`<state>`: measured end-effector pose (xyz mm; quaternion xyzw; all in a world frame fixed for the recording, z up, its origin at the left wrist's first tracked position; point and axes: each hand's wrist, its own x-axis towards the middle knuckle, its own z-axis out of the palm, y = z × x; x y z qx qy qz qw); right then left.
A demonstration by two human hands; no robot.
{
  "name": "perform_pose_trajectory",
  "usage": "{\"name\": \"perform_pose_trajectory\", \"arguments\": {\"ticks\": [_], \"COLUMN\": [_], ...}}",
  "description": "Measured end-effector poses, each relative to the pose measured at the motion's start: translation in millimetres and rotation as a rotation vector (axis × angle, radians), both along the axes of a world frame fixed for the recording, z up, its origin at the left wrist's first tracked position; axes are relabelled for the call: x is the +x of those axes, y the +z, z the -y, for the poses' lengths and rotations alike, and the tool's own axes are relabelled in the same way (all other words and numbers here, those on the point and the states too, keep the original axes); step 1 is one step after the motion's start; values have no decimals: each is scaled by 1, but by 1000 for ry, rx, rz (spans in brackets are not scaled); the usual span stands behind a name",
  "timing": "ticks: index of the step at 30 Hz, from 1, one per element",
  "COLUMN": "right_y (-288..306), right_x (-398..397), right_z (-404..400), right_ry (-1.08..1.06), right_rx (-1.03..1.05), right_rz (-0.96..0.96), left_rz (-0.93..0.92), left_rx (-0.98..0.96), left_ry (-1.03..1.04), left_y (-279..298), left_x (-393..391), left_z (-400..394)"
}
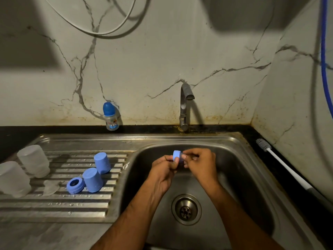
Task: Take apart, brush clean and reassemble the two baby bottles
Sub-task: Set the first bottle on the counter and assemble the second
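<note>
Dim kitchen corner, walls of pale marble-veined tile [162, 51] stained brown low down near the black bench [18, 136]. Set into the bench, a steel sink [234, 177] with round drain [186, 209] and, to its left, a ribbed draining board [72, 204] beaded with water. Over the basin, left hand [163, 173] and right hand [201, 164] both pinching a small blue screw ring [177, 156] between curled fingers. On the draining board: two frosted bottle bodies [33, 160] upside down at far left, a clear teat [50, 188], a second blue ring [75, 185] lying flat, two blue caps [101, 162] mouth down. At the back, against the wall, a small assembled bottle [110, 116], upright, blue-capped. Grey tap [184, 105] behind the basin, not running. On the bench to the right, a white-handled bottle brush [281, 163] lying diagonally. Above, a looping white cable [100, 33]; at far right, a blue hose [324, 60].
</note>
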<state>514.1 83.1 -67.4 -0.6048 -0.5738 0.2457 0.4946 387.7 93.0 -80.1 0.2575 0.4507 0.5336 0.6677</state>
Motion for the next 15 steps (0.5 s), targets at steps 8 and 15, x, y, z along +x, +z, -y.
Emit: {"name": "perform_pose_trajectory", "arguments": {"ticks": [8,15], "right_y": [2,-6], "right_x": [3,5], "right_z": [3,0], "right_ry": [81,110], "right_rx": [42,-30], "right_rz": [121,101], "left_rz": [-160,-142], "left_rx": [-76,-43], "left_ry": [2,29], "left_y": [2,2], "left_x": [-6,-7], "left_z": [-1,-1]}}
